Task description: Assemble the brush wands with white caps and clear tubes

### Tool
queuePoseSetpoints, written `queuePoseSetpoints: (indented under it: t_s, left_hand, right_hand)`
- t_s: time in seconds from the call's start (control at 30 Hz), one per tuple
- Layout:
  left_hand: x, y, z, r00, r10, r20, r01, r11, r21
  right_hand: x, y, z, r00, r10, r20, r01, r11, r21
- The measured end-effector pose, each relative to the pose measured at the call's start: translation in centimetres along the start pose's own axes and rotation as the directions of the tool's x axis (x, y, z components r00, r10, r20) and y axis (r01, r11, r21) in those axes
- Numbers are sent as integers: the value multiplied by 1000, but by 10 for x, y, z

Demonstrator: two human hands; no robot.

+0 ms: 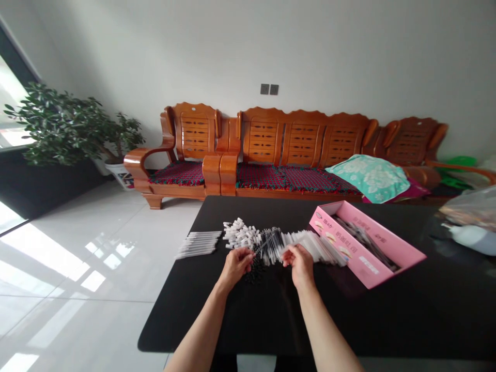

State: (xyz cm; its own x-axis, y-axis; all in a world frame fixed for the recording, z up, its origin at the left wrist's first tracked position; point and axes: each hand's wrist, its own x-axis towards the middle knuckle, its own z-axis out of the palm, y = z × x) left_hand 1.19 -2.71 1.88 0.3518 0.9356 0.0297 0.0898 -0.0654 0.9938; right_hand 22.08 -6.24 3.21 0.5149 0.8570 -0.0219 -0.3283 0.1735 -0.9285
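Observation:
My left hand [237,264] is closed in a pinch on a thin pen refill [265,243], which slants up to the right from the fingertips. My right hand [299,262] has its fingers pinched together beside the clear pen barrels [315,246]; whether anything small is in them is hidden. Between the hands lies a row of dark-tipped refills [273,245]. A heap of white pen caps [241,233] sits behind my left hand, and small black pieces [253,273] lie just right of it. Several white pens [200,243] lie side by side at the left.
All of this rests on a black table [271,315]. A pink box [372,268] with dark, thin pieces inside stands at the right. Beyond it are a white bulb-shaped object [475,237] and a plastic bag [475,206]. A wooden sofa [263,137] lines the wall.

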Motion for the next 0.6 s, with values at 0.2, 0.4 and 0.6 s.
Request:
queuePoseSetpoints:
  t_s: [0.2,0.4,0.6]
  left_hand:
    - [-15,5,-5,999,20,39,-20,1000,12]
    - [-20,12,-2,999,5,49,-9,996,90]
    - [-19,15,-1,999,-8,51,2,994,106]
  right_hand:
    - [12,-20,11,994,-91,-57,91,996,10]
    - [12,-15,11,992,-80,-95,81,997,11]
    - [9,-14,11,996,-74,-56,73,997,-11]
